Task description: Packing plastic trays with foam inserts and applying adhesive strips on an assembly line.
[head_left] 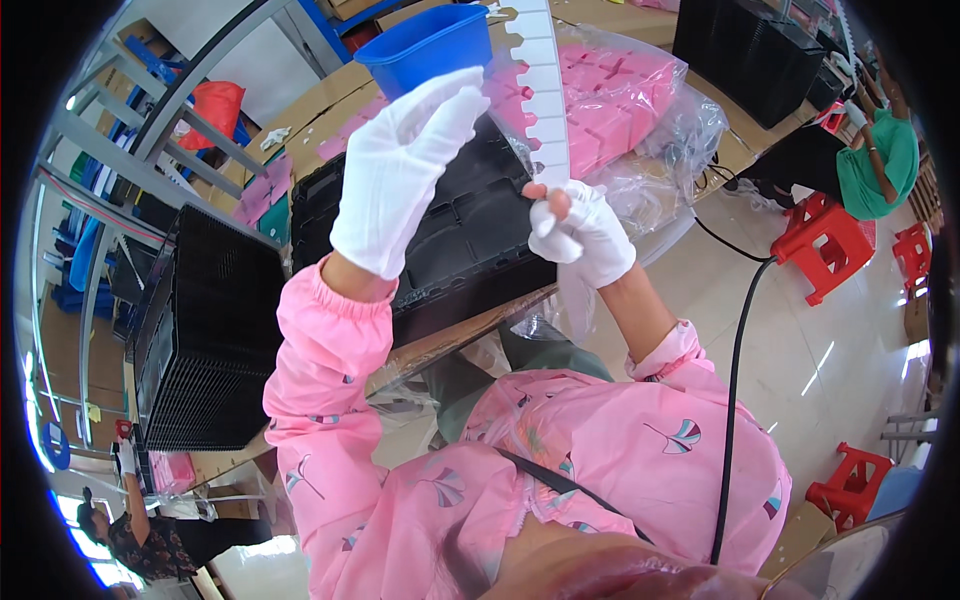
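My right hand (590, 240), in a white glove with bare fingertips showing, is closed on a long white strip (545, 95) with notches along its left edge. The strip stands up from the hand toward the far side, and part of it hangs below the fingers. My left hand (405, 165), also gloved in white, is raised over the black plastic tray (470, 215). Its fingers are stretched out with nothing visible in them. The tray lies on the table in front of me, partly hidden by both hands.
A blue bin (425, 50) stands behind the tray. Pink foam pieces in clear plastic (620, 95) lie at the far right. Stacked black trays (215, 330) are on the left, with another stack (745, 55) far right. A black cable (740, 400) and red stools (825, 245) are right.
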{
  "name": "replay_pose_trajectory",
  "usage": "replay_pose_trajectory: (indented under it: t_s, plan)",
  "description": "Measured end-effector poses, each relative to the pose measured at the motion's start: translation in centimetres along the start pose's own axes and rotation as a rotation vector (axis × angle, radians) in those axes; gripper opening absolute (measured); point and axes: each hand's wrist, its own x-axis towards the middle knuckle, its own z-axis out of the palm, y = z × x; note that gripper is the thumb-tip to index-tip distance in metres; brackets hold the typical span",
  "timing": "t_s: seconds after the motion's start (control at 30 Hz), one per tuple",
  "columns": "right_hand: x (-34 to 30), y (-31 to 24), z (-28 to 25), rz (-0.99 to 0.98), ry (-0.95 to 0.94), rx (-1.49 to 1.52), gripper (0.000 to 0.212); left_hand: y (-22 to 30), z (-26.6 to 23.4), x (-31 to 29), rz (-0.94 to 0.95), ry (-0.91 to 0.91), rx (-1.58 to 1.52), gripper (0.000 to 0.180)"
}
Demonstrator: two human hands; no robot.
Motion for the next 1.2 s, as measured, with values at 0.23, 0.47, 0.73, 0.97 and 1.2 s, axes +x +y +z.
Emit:
replay_pose_trajectory:
  t_s: [0.23,0.47,0.73,0.97,1.2]
  plan:
    - [1.4,3.1,2.8,-0.382,0.307,-1.462,0.018,0.4,0.5,0.4,0.218,0.072,0.681,0.040]
    - [2.1,4.4,5.5,-0.329,0.211,-1.866,0.011,-1.5,-2.1,1.2,-0.087,0.106,0.262,0.025]
    - [0.3,3.5,6.5,-0.114,0.066,-1.729,0.037,-3.8,-4.8,-2.0,-0.342,0.021,0.041,0.021]
    - [2.4,2.2,3.7,-0.704,0.063,-1.574,0.041,-6.9,-5.3,-3.8,-0.461,-0.103,-0.179,0.033]
    - [6.0,1.1,5.9,-0.922,-0.043,-1.648,0.032,-6.2,-4.9,-3.1,-0.408,-0.131,-0.108,0.040]
